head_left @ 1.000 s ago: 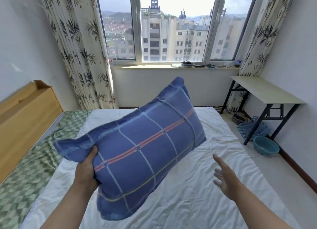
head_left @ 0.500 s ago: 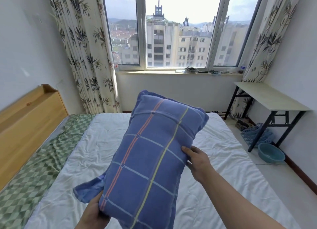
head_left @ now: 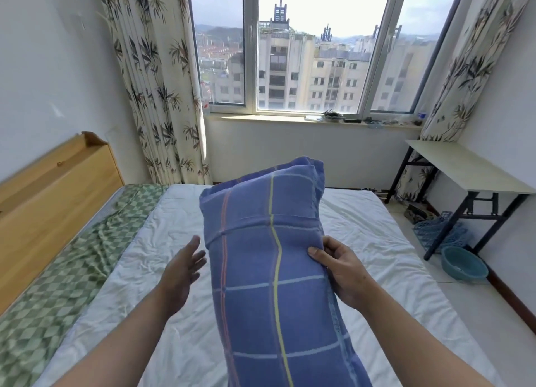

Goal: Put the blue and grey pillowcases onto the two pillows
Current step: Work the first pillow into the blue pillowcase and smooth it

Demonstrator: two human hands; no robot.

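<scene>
Above the white bed, the right hand gripped the right edge of the pillow, thumb laid across its front face and fingers wrapped behind, where they could not be seen. The left hand hung just beside the pillow's left edge with palm turned toward it and fingers straight and slightly spread; whether its fingertips touched the cloth could not be told. Both forearms reached in from the near edge, bare. The pillow stood lengthwise, its far end raised toward the window and its near end cut off at the bottom of the view. It was plump and already wore the blue case, a soft woven check with pale lines, one yellow stripe and one orange stripe running along its length; a flap seam crossed it near the far end. No grey case or second pillow showed. The sheet below lay wrinkled, with a green checked cloth rumpled along its left side beside a wooden headboard. A table stood at the right wall.
</scene>
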